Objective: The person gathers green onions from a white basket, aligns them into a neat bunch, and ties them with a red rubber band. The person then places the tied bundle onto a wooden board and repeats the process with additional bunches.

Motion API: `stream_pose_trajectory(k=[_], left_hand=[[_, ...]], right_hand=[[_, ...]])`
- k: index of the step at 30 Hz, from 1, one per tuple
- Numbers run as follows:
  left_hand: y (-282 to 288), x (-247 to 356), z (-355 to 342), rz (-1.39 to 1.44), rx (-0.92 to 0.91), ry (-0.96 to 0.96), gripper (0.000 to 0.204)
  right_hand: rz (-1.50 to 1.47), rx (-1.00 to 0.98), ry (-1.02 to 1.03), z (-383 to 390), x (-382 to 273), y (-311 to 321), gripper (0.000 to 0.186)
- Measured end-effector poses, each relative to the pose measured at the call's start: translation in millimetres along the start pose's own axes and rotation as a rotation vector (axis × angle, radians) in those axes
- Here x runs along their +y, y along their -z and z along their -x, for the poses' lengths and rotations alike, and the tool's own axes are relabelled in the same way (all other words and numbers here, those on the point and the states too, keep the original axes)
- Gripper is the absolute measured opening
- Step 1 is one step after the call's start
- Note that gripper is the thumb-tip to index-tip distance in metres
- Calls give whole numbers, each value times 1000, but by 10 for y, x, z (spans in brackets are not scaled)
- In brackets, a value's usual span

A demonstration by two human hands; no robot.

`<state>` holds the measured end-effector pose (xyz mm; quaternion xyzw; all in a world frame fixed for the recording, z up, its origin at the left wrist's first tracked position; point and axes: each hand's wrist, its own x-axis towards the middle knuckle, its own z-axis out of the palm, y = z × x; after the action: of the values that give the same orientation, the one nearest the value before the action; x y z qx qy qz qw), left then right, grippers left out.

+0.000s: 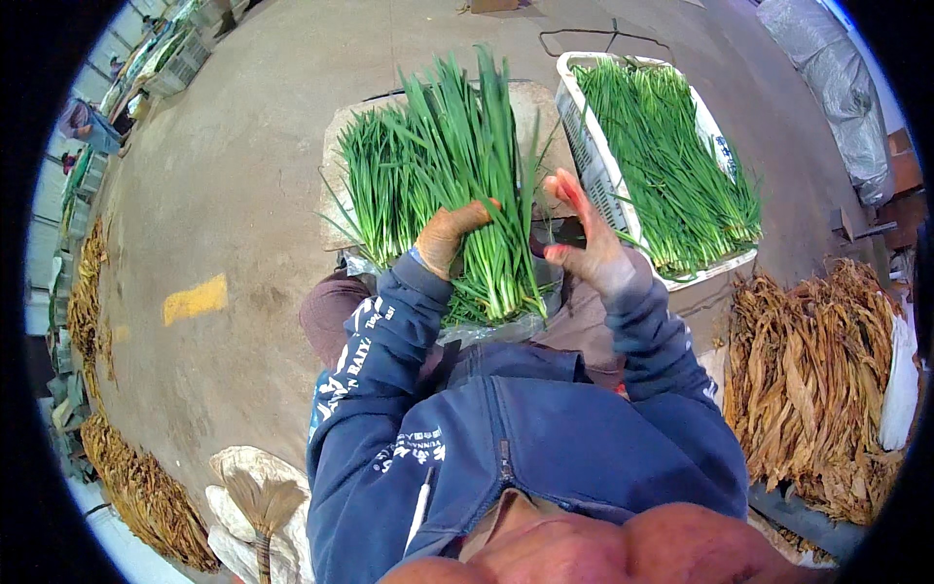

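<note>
My left hand (455,234), in what looks like a tan glove, is closed round a bunch of garlic chives (489,175). The bunch stands nearly upright, leaf tips away from me and pale stem ends toward my lap. To its right my right hand (591,243) is raised with thumb and fingers apart, holding nothing. More garlic chives (379,180) lie in a pile on a low board (547,122), left of the held bunch. Clear plastic sheeting (491,331) shows beneath the stem ends, over my lap.
At the right stands a white plastic crate (595,146) heaped with garlic chives. Dried brown leaves (812,380) hang or lie in a thick mass at the lower right. A straw hand broom (261,501) rests on white sacking at the lower left. Wrapped plastic rolls (837,92) stand far right.
</note>
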<state>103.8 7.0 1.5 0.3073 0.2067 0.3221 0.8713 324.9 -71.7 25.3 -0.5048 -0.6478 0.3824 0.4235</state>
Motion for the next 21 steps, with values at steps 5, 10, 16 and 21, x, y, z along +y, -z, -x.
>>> stream_pose_trajectory(k=[5, 10, 16, 21], left_hand=[[-112, 46, -98, -609, 31, -66, 31], [76, 132, -595, -875, -87, -59, 41], [195, 521, -1047, -898, 34, -83, 37], [581, 506, -1460, -871, 29, 6, 47]], right_hand=[[-263, -2, -223, -557, 176, -184, 77], [-761, 313, -100, -1092, 266, -227, 42], [-747, 293, -33, -1490, 430, -151, 39], [-669, 203, -134, -1785, 877, -92, 39]])
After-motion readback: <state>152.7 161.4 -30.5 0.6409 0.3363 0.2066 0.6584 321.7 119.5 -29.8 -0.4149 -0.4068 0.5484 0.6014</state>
